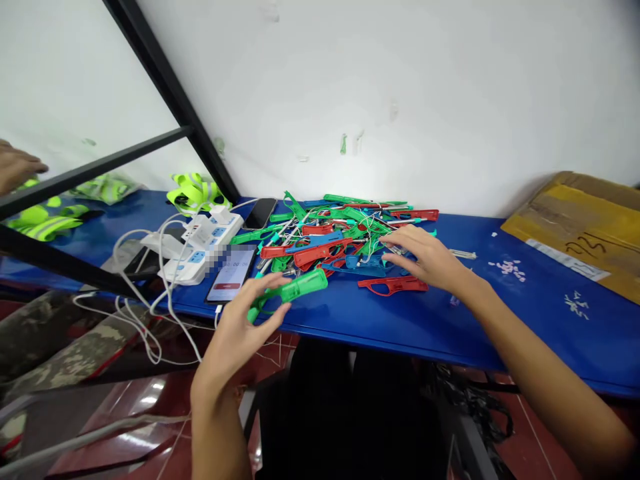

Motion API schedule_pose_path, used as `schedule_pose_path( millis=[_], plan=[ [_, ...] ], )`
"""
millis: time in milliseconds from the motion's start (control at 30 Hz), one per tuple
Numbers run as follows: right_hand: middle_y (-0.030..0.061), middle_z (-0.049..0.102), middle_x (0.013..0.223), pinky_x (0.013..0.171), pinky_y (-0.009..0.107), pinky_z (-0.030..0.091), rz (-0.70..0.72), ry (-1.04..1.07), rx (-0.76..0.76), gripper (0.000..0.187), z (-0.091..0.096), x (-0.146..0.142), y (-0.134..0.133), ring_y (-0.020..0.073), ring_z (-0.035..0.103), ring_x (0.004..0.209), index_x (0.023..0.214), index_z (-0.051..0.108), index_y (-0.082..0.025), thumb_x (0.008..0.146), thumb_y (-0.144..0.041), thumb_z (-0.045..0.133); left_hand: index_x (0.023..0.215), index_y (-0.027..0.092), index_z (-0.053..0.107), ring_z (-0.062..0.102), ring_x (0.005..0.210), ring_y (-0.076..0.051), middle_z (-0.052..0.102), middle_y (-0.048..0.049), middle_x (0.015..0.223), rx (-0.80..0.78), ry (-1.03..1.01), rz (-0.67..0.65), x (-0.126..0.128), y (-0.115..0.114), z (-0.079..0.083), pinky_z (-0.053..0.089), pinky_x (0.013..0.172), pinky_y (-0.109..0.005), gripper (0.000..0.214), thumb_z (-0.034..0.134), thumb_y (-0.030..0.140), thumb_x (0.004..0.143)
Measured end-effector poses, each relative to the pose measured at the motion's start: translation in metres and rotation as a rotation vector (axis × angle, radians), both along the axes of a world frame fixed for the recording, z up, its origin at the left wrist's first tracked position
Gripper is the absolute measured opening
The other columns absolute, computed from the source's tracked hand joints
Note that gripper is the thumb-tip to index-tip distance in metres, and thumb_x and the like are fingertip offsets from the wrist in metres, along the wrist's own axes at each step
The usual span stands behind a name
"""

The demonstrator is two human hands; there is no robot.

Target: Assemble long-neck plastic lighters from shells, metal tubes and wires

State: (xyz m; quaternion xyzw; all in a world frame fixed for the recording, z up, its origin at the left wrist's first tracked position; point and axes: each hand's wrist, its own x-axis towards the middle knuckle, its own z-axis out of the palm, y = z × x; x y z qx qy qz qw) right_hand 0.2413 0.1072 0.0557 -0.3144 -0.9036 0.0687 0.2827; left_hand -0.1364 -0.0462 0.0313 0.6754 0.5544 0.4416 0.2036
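Observation:
My left hand [250, 320] holds a green plastic gun-shaped shell [303, 285] between thumb and fingers, above the table's front edge. Over the right side of a heap of similar red, green and blue shells [325, 253] hovers my right hand [423, 253]. Its fingers point left, thumb apart from them, and I see nothing held there. Thin white wires and metal rods lie tangled among the heap. Just below my right hand, a red shell [395, 285] lies flat on the blue table [320, 320].
Left of the heap are a phone [233, 270] with a lit screen, a dark phone [261, 213] and a power strip [200, 250] with white cables. Small pink bits [509, 269], white bits [577, 305] and a taped carton [585, 233] are right. A co-worker's hand [17, 167] shows far left.

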Motion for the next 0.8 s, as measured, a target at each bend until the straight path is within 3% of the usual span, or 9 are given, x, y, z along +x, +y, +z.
schedule_pose_path(
  millis=[100, 167, 233, 333, 433, 500, 567, 667, 800],
  plan=[
    [0.0072, 0.078, 0.098, 0.084, 0.042, 0.058, 0.008, 0.203, -0.213, 0.056, -0.006, -0.014, 0.006, 0.0244, 0.071, 0.087, 0.129, 0.075, -0.026, 0.11, -0.07, 0.047, 0.148, 0.032, 0.066, 0.073, 0.128, -0.03, 0.078, -0.0066, 0.136, 0.158, -0.05, -0.066, 0.026, 0.032, 0.026, 0.054, 0.118, -0.048, 0.052, 0.079, 0.03, 0.098],
    [0.005, 0.076, 0.088, 0.066, 0.034, 0.054, 0.044, 0.37, -0.432, 0.068, -0.013, -0.017, 0.007, 0.0186, 0.065, 0.068, 0.133, 0.073, -0.023, 0.11, -0.076, 0.038, 0.147, 0.031, 0.067, 0.071, 0.13, -0.03, 0.078, -0.0066, 0.138, 0.203, 0.011, -0.236, 0.058, 0.068, 0.035, 0.054, 0.118, -0.049, 0.049, 0.077, 0.027, 0.099],
    [0.0027, 0.073, 0.08, 0.053, 0.03, 0.047, 0.032, 0.529, -0.587, 0.069, -0.018, -0.013, 0.009, 0.0151, 0.058, 0.057, 0.134, 0.071, -0.022, 0.108, -0.079, 0.042, 0.144, 0.029, 0.069, 0.07, 0.128, -0.032, 0.08, -0.0074, 0.132, 0.217, 0.1, -0.375, 0.094, 0.11, 0.039, 0.053, 0.117, -0.054, 0.049, 0.076, 0.022, 0.096],
    [-0.0027, 0.065, 0.07, 0.047, 0.027, 0.04, -0.092, 0.688, -0.597, 0.056, -0.021, 0.003, 0.016, 0.0121, 0.051, 0.05, 0.123, 0.072, -0.024, 0.101, -0.074, 0.065, 0.139, 0.026, 0.072, 0.07, 0.127, -0.035, 0.079, -0.0102, 0.135, 0.235, 0.213, -0.536, 0.14, 0.163, 0.039, 0.053, 0.113, -0.054, 0.049, 0.077, 0.013, 0.091],
    [-0.0044, 0.062, 0.069, 0.047, 0.026, 0.039, -0.178, 0.721, -0.543, 0.053, -0.018, 0.026, 0.024, 0.0117, 0.051, 0.051, 0.117, 0.071, -0.025, 0.097, -0.074, 0.071, 0.142, 0.025, 0.07, 0.068, 0.134, -0.036, 0.073, -0.0137, 0.147, 0.296, 0.159, -0.568, 0.165, 0.193, 0.035, 0.051, 0.114, -0.05, 0.05, 0.084, 0.032, 0.094],
    [-0.0035, 0.064, 0.069, 0.049, 0.027, 0.042, -0.208, 0.71, -0.533, 0.055, -0.013, 0.041, 0.027, 0.0134, 0.056, 0.054, 0.119, 0.072, -0.025, 0.096, -0.075, 0.071, 0.132, 0.026, 0.075, 0.077, 0.111, -0.032, 0.082, -0.011, 0.122, 0.223, 0.176, -0.484, 0.169, 0.204, 0.031, 0.056, 0.097, -0.043, 0.039, 0.081, 0.041, 0.097],
    [-0.0009, 0.068, 0.073, 0.053, 0.029, 0.047, -0.238, 0.653, -0.496, 0.059, -0.007, 0.056, 0.029, 0.0153, 0.06, 0.058, 0.126, 0.072, -0.025, 0.101, -0.077, 0.061, 0.107, 0.025, 0.082, 0.075, 0.083, -0.026, 0.082, -0.006, 0.091, 0.16, 0.227, -0.438, 0.163, 0.208, 0.028, 0.054, 0.083, -0.037, 0.018, 0.077, 0.041, 0.1],
    [0.0055, 0.078, 0.092, 0.067, 0.033, 0.055, -0.398, 0.35, -0.302, 0.056, 0.0, 0.084, 0.031, 0.0187, 0.068, 0.071, 0.128, 0.076, -0.025, 0.112, -0.068, 0.043, 0.101, 0.023, 0.081, 0.069, 0.07, -0.021, 0.079, -0.0047, 0.084, 0.165, 0.199, -0.416, 0.141, 0.208, 0.027, 0.047, 0.074, -0.032, 0.017, 0.071, 0.037, 0.103],
    [0.0103, 0.084, 0.104, 0.087, 0.04, 0.058, -0.596, 0.015, -0.215, 0.028, -0.002, 0.131, 0.034, 0.0257, 0.074, 0.09, 0.105, 0.084, -0.021, 0.1, -0.045, 0.071, 0.099, 0.023, 0.076, 0.052, 0.052, -0.014, 0.069, 0.002, 0.065, 0.123, 0.136, -0.366, 0.107, 0.204, 0.028, 0.039, 0.063, -0.029, 0.025, 0.065, 0.044, 0.107]
  ],
)
